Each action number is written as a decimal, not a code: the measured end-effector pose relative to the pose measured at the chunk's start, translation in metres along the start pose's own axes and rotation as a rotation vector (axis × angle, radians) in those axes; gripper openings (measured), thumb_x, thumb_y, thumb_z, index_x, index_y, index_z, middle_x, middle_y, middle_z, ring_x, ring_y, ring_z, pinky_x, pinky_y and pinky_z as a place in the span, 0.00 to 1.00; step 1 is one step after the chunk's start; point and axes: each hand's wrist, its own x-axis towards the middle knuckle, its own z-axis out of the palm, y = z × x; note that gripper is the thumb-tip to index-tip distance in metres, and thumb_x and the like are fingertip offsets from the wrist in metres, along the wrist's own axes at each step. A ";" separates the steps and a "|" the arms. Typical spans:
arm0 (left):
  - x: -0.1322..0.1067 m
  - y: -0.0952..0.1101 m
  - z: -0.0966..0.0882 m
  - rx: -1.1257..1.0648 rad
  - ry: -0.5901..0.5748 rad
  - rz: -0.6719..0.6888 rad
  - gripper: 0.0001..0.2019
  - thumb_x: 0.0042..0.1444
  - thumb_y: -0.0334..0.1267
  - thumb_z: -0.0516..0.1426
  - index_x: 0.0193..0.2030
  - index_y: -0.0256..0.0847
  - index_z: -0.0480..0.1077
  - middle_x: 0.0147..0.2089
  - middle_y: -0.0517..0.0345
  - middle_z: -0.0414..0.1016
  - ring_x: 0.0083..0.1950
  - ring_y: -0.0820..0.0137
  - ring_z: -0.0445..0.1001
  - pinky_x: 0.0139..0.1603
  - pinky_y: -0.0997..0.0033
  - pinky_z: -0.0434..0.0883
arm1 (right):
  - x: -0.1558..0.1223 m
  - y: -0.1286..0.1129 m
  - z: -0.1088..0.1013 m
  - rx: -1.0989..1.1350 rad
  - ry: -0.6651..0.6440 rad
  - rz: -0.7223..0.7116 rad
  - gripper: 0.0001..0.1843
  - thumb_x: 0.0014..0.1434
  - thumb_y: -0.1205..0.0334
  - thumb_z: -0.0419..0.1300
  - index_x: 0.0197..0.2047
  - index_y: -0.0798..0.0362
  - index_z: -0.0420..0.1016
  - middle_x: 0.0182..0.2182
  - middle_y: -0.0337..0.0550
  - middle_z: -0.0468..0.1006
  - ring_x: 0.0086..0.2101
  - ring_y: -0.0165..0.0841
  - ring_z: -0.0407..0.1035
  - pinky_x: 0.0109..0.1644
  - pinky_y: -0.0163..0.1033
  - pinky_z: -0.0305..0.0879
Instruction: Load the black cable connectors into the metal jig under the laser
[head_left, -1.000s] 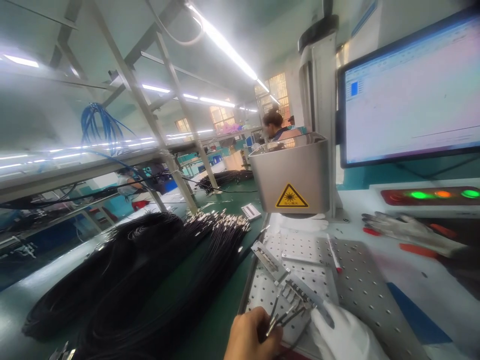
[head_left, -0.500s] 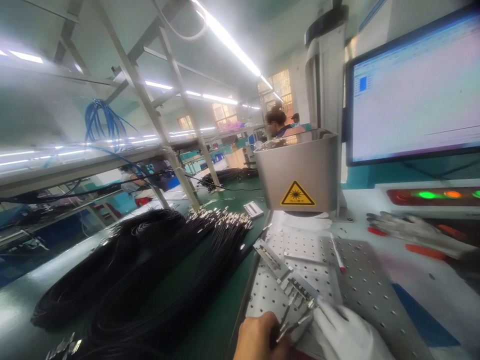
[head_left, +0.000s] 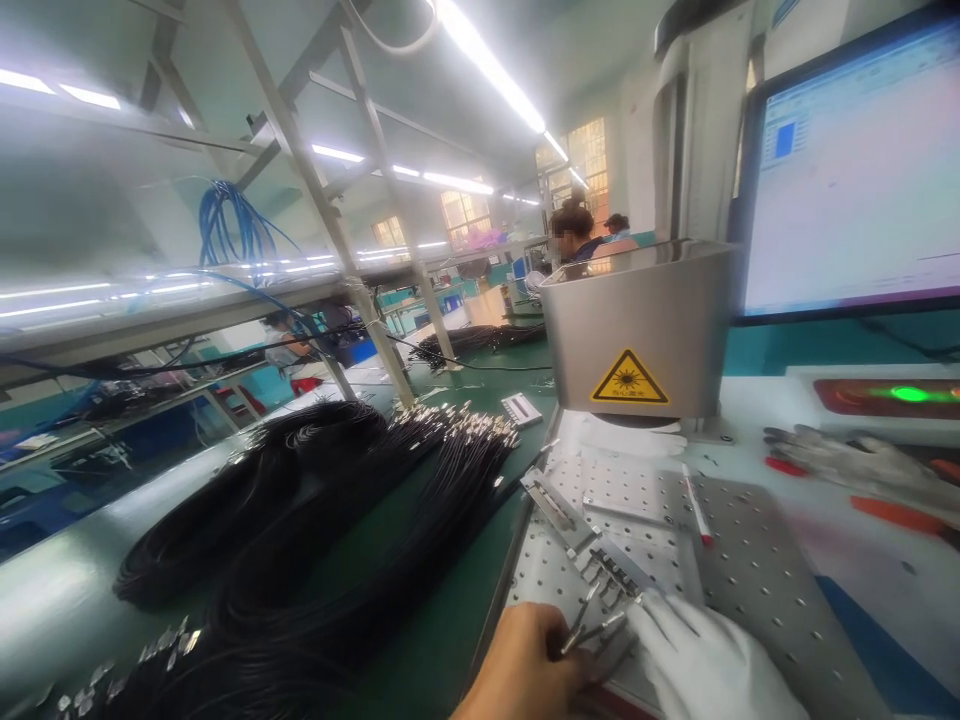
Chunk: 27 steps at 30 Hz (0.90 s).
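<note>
Metal connector pins (head_left: 592, 632) pinched in bare left hand (head_left: 525, 668) — gloved right hand (head_left: 705, 665) loosely curled alongside, on fixture (head_left: 600, 560).

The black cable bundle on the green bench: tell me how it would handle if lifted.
The black cable bundle would probably droop, since its thin strands lie in loose coils. It likely weighs a fair bit, being so thick. Its metal connector ends fan out and could snag.

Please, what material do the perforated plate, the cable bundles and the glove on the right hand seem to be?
Perforated plate: apparently matte grey metal, with regular rows of holes. Cable bundles: black, slightly glossy jackets, probably plastic or rubber, with shiny metal tips. Glove on the right hand: white, soft and creased, likely cotton or similar fabric.
</note>
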 end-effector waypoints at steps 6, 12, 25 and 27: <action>0.019 0.028 0.001 -0.032 -0.008 0.098 0.13 0.46 0.40 0.59 0.19 0.41 0.59 0.21 0.67 0.51 0.29 0.74 0.55 0.29 0.69 0.49 | 0.007 -0.004 -0.005 0.026 0.035 0.038 0.18 0.61 0.74 0.44 0.44 0.55 0.74 0.38 0.42 0.77 0.37 0.35 0.71 0.40 0.42 0.64; 0.042 0.044 0.009 0.115 -0.041 0.029 0.25 0.37 0.41 0.69 0.15 0.40 0.54 0.19 0.68 0.45 0.28 0.75 0.51 0.30 0.68 0.47 | 0.007 -0.004 -0.006 0.028 0.020 0.052 0.17 0.58 0.74 0.47 0.44 0.53 0.74 0.38 0.43 0.78 0.37 0.36 0.70 0.39 0.42 0.65; 0.042 0.044 0.015 0.176 -0.048 0.131 0.31 0.30 0.41 0.74 0.13 0.40 0.51 0.18 0.69 0.40 0.25 0.76 0.46 0.30 0.67 0.45 | 0.011 -0.004 -0.010 0.009 0.043 0.015 0.18 0.64 0.74 0.43 0.43 0.56 0.74 0.38 0.47 0.77 0.37 0.38 0.70 0.40 0.44 0.65; 0.043 0.044 0.015 0.166 -0.058 0.135 0.31 0.31 0.40 0.74 0.13 0.40 0.51 0.17 0.69 0.41 0.25 0.76 0.47 0.30 0.67 0.46 | 0.011 -0.004 -0.008 0.003 0.049 0.012 0.18 0.63 0.74 0.44 0.42 0.56 0.74 0.38 0.46 0.78 0.37 0.38 0.71 0.40 0.43 0.65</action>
